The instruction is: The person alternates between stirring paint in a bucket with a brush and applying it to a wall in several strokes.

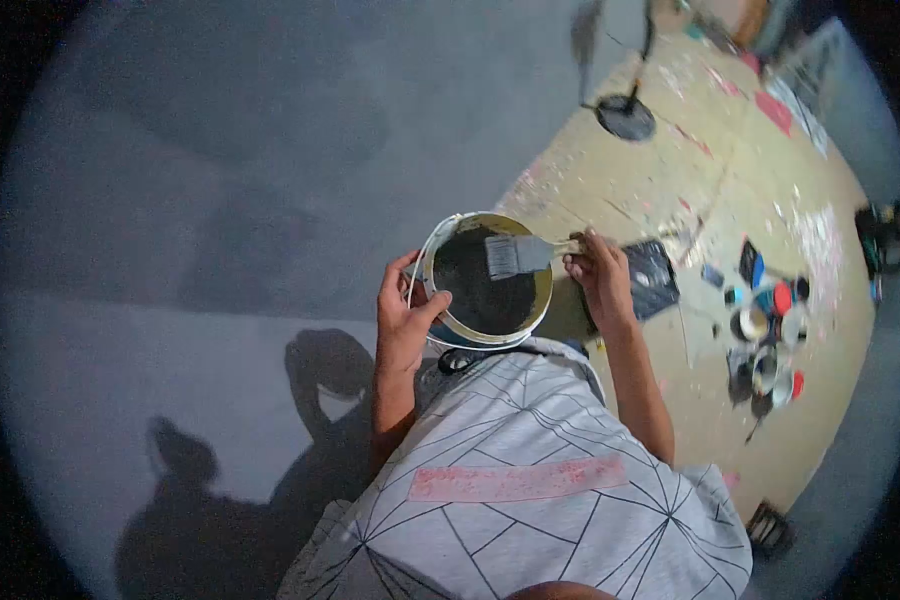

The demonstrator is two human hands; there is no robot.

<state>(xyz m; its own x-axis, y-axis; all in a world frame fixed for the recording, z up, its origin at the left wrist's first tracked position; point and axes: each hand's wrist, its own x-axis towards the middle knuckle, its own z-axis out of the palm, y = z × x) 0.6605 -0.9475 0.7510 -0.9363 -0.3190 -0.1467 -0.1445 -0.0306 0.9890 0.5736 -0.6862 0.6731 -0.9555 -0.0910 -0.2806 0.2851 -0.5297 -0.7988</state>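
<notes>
Holding the paint bucket [490, 337] at chest height, just above the shirt [530, 480]; left hand [403, 318] clamped on its left rim, thumb hooked over the lip; right hand [598, 275] closed on the handle of the brush [515, 256], bristles lying over the dark paint near the right rim. Risk, judged: wet bristles could drip past the rim onto shirt or floor sheet [620, 190]; a one-handed rim grip could let the bucket tip. Room: grey surface [170, 200] close on the left, bare; small cans [765, 330] clustered well apart to the right; black pad [655, 275] just beyond the right hand.
</notes>
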